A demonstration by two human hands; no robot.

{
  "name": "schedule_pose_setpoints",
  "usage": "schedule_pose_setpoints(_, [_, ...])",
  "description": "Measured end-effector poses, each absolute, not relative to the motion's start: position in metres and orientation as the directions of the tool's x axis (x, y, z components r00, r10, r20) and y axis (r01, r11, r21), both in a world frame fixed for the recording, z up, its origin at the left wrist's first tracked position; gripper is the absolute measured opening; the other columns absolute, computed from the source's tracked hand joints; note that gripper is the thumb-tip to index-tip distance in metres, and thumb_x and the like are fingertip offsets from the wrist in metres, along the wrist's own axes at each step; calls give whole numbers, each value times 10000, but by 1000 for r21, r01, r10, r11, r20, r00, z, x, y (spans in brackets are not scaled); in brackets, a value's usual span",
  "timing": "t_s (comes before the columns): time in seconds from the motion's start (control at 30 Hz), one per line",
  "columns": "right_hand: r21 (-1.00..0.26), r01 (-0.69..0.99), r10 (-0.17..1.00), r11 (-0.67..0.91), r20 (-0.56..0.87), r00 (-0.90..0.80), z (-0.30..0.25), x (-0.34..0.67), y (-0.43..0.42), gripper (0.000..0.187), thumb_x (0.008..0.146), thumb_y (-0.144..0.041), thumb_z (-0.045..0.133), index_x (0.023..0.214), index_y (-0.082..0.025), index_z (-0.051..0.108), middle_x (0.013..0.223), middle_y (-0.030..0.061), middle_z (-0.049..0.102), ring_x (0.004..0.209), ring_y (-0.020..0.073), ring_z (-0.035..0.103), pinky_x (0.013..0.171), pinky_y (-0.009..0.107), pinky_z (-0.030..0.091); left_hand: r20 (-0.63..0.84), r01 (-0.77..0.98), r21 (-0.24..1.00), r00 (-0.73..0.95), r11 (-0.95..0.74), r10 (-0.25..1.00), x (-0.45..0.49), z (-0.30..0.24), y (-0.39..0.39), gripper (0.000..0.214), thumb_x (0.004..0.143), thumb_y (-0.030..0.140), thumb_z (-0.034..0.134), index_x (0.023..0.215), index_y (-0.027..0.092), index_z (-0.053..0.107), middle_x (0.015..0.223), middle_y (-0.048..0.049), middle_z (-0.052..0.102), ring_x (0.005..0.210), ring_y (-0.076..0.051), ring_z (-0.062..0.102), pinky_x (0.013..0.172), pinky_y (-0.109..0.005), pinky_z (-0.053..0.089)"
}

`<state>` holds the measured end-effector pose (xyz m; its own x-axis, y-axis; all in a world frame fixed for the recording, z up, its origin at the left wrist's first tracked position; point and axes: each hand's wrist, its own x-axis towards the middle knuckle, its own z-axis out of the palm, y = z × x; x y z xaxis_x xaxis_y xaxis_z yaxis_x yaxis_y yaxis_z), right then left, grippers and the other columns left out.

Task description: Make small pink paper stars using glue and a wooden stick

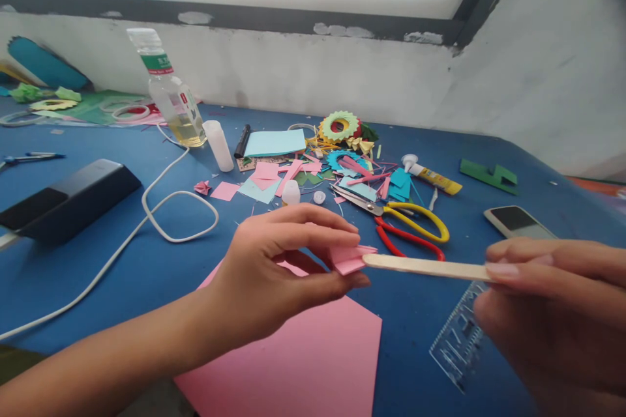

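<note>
My left hand is closed in a pinch on a small folded pink paper piece, held above the blue table. My right hand is closed on a flat wooden stick. The stick lies level, and its tip touches the folded pink piece. Under both hands lies a large pink paper sheet. A clear plastic ruler lies on the table beneath my right hand.
Yellow-handled and red-handled scissors, a glue tube, paper scraps, a paper flower, a bottle, a white tube, a black box with a white cable, and a phone.
</note>
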<state>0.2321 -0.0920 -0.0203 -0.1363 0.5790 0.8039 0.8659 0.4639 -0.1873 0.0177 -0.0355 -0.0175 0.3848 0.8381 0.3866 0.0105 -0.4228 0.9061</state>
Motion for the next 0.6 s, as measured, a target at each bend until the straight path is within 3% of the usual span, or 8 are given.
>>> schedule_pose_setpoints(0.1, [-175, 862, 584, 476, 796, -161, -21, 240, -86, 170, 794, -131, 534, 764, -296, 563, 754, 11, 468, 656, 160, 545, 604, 363, 469, 405, 15, 895, 391, -445, 827, 17, -19, -36, 237, 643, 88, 746, 854, 196, 729, 881, 5, 663, 655, -61, 624, 558, -78, 566])
schedule_pose_setpoints(0.2, [113, 755, 328, 646, 852, -409, -24, 255, -72, 162, 743, -71, 592, 746, -233, 602, 672, -5, 480, 577, 115, 530, 480, 298, 414, 424, 29, 881, 399, -473, 813, 17, -19, -37, 230, 646, 75, 741, 846, 187, 726, 879, 7, 662, 650, -54, 622, 562, -67, 561])
schedule_pose_setpoints(0.27, [121, 733, 306, 669, 854, -420, -26, 260, -65, 178, 714, -41, 600, 733, -218, 614, 665, -7, 494, 571, 108, 533, 456, 282, 402, 439, 41, 868, 405, -496, 802, 17, -19, -37, 224, 644, 70, 741, 840, 179, 726, 885, 4, 665, 647, -52, 622, 563, -62, 558])
schedule_pose_setpoints(0.4, [12, 775, 355, 632, 885, -302, -31, 255, -63, 228, 707, -22, 575, 729, -248, 601, 732, -10, 509, 549, 88, 513, 435, 256, 375, 462, 51, 849, 414, -526, 785, 17, -18, -37, 250, 635, 53, 742, 861, 158, 725, 895, -16, 670, 659, -61, 630, 576, -67, 562])
schedule_pose_setpoints(0.6, [92, 782, 320, 616, 879, -355, -29, 251, -63, 237, 734, -2, 543, 751, -230, 604, 757, -6, 495, 557, 75, 498, 488, 251, 392, 484, 35, 840, 406, -542, 775, 17, -19, -38, 292, 649, 27, 721, 905, 166, 719, 909, -16, 664, 687, -65, 634, 588, -76, 567])
